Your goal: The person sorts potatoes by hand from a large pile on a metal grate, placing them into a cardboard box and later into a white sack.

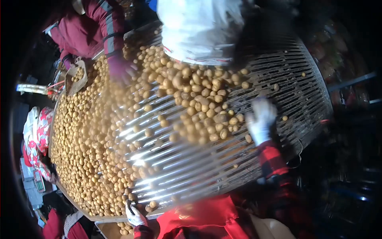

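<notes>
My right hand point(261, 118), in a white glove and a red-and-black checked sleeve, reaches over the slatted metal table point(294, 79). Motion smears its fingers, which are beside a heap of potatoes point(203, 93). Down at the table's near edge is my left hand point(135, 216), also in a white glove. Dark patches show around its fingertips, close to a few loose potatoes point(151, 205); I cannot tell whether it grips one. A large white sack point(201, 32) hangs over the far side of the table, its lower end just above the heap.
Potatoes point(87, 159) cover the left side of the table. Across from me, a person in a maroon jacket has a purple-gloved hand point(120, 68) over them and holds a scoop point(76, 79) with potatoes. A scale point(38, 181) and patterned bags point(38, 131) stand beyond the left edge.
</notes>
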A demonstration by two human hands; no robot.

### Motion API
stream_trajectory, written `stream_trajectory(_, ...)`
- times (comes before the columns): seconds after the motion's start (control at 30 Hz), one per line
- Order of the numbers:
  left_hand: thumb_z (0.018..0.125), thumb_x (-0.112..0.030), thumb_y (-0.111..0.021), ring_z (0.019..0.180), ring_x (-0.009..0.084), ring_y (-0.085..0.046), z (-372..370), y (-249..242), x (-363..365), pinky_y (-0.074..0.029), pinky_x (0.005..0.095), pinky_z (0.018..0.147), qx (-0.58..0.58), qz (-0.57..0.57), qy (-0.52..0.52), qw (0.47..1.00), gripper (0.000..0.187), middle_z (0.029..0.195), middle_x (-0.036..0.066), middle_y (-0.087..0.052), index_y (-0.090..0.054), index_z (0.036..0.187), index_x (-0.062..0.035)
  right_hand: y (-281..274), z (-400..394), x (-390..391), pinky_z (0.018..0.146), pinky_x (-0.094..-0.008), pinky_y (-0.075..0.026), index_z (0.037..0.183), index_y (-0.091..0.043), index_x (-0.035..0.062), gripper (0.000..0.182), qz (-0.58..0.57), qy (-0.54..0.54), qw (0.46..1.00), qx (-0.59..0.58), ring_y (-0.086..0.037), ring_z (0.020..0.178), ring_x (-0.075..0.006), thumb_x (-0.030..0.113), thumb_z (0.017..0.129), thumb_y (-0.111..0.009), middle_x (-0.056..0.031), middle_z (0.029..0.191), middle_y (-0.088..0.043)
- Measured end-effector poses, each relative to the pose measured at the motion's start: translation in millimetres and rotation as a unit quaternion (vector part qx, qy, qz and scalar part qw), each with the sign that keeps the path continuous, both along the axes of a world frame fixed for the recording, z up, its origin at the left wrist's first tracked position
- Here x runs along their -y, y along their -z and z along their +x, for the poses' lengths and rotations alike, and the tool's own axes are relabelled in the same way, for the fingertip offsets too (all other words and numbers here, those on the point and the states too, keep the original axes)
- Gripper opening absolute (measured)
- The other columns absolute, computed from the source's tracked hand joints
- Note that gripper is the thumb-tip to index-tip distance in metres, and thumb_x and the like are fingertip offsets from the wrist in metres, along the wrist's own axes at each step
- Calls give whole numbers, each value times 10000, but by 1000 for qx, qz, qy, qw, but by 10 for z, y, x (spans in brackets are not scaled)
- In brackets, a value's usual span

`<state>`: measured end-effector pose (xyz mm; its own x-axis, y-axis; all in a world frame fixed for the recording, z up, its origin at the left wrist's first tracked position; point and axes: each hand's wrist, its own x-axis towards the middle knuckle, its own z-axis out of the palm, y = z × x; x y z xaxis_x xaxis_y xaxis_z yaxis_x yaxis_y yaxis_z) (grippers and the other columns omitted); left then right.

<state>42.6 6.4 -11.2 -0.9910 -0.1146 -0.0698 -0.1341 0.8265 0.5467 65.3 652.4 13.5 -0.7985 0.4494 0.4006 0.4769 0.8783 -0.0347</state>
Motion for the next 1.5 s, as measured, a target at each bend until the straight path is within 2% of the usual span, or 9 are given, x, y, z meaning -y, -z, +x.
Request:
stream_trajectory(0.2, 1044, -193, -430, 1223, 297, -583, 3, 40, 3, -438, 372, 1055, 28, -17, -21, 999, 401, 1325, 191, -611, -555, 1350, 35, 636, 354, -257, 1111, -594, -270, 1366, -551, 139, 573, 39, 232, 968, 87, -365, 1388, -396, 499, 920, -565, -192, 1480, -441)
stream_trajectory(0.4, 1019, -153, -473, 1166, 282, -620, -28, -71, -109, -468, 365, 1021, 38, 14, -29, 999, 369, 1273, 174, -647, -581, 1330, 12, 607, -344, 550, 1176, -613, -163, 1506, -381, 191, 739, -16, 134, 981, 137, -258, 1452, -412, 444, 860, -635, -178, 1540, -358)
stream_trajectory(0.6, 965, -91, -528, 1126, 268, -652, -24, -174, -259, -491, 356, 995, 13, -12, -73, 997, 326, 1211, 160, -683, -637, 1254, 14, 696, -1503, 1302, 1170, -550, -240, 1481, -396, 84, 687, -280, 8, 943, -179, -299, 1444, -380, 459, 941, -594, -252, 1587, -201)
stream_trajectory(0.67, 954, -67, -538, 1089, 243, -664, 15, -41, -173, -504, 343, 973, -7, -19, -59, 998, 322, 1199, 154, -686, -640, 1249, 14, 642, -1777, 1640, 1096, -570, -350, 1439, -482, 222, 634, -68, 5, 998, 1, -307, 1407, -468, 524, 905, -645, -258, 1584, -183)
stream_trajectory(0.8, 931, -129, -568, 927, 292, -696, -21, -101, -230, -545, 373, 845, -72, 10, -74, 995, 310, 1071, 143, -714, -673, 1216, -71, 393, -2139, 2559, 1083, -611, -331, 1375, -556, 287, 591, -115, -160, 980, -17, -258, 1409, -487, 520, 851, -703, -239, 1510, -333)
stream_trajectory(1.13, 909, -91, -584, 890, 276, -700, 27, 33, -130, -540, 376, 866, -115, 28, -90, 989, 324, 963, 117, -729, -676, 1218, -59, 329, -1718, 4672, 1101, -712, -193, 1482, -432, 168, 698, -60, -480, 860, 160, -232, 1469, -406, 548, 905, -526, -74, 1598, -321)
stream_trajectory(1.33, 873, -43, -617, 942, 284, -694, 17, 58, -155, -536, 361, 889, -167, 45, -92, 981, 355, 1060, 127, -719, -689, 1219, -80, 142, -768, 4042, 1101, -658, -256, 1401, -520, 186, 614, -91, -637, 736, 208, -351, 1430, -295, 462, 860, -611, -27, 1485, -473)
stream_trajectory(1.43, 866, -46, -611, 967, 282, -693, 63, 103, -116, -533, 372, 901, -176, 31, -98, 979, 372, 1080, 121, -720, -690, 1226, -91, 10, -985, 3455, 902, -541, -408, 1071, -685, 184, 339, -51, -510, 842, 169, -555, 1152, -237, 299, 754, -660, -14, 1185, -619)
stream_trajectory(1.5, 860, -46, -608, 989, 281, -688, 58, 104, -120, -529, 369, 907, -176, 48, -97, 978, 381, 1093, 119, -719, -690, 1229, -93, 291, -1240, 2789, 977, -557, -363, 1303, -556, 178, 513, 14, -428, 898, 100, -493, 1260, -258, 372, 835, -636, -81, 1355, -531)
